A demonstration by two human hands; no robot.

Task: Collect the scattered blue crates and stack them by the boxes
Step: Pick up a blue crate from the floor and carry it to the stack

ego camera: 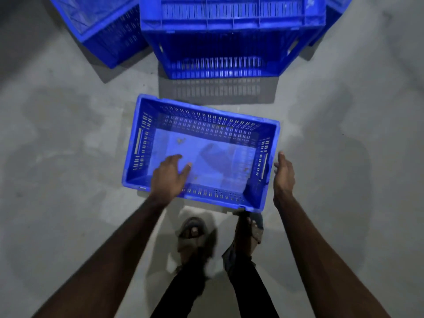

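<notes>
An empty blue slotted crate stands open side up on the grey floor right in front of my feet. My left hand reaches over its near rim into the crate, fingers spread and relaxed, holding nothing. My right hand hangs just outside the crate's right wall, fingers straight, a small gap from the side handle. Beyond it stands a taller stack of blue crates. Another blue crate sits tilted at the upper left.
A further blue crate's corner shows at the upper right behind the stack. My two sandalled feet stand just behind the near crate. Bare concrete floor spreads to both sides.
</notes>
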